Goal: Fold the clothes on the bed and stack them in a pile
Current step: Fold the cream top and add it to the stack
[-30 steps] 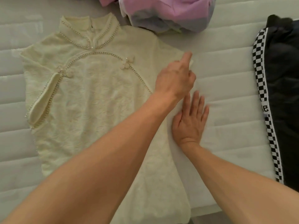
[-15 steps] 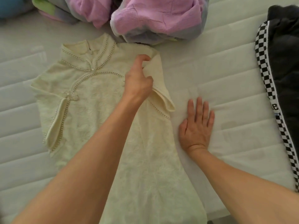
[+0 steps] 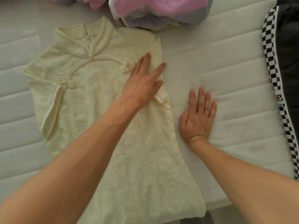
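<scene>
A cream, pearl-trimmed dress (image 3: 90, 101) with a high collar lies face up on the white bed (image 3: 226, 65). Its right sleeve is folded inward over the chest. My left hand (image 3: 144, 81) lies flat on that folded sleeve, fingers straight and spread, pressing it down. Flat on the bare mattress just right of the dress's side edge rests my right hand (image 3: 198, 117), fingers straight. The dress's left sleeve (image 3: 50, 113) is folded in too. My left forearm covers part of the skirt.
A pile of pink, lilac and grey clothes (image 3: 153, 10) sits at the far edge behind the collar. A black garment with a checkered stripe (image 3: 284, 62) lies along the right side. The bed's near edge runs under the hem at bottom right.
My left hand carried the right sleeve inward, let go of it and now presses it flat on the chest. The right hand stayed on the mattress.
</scene>
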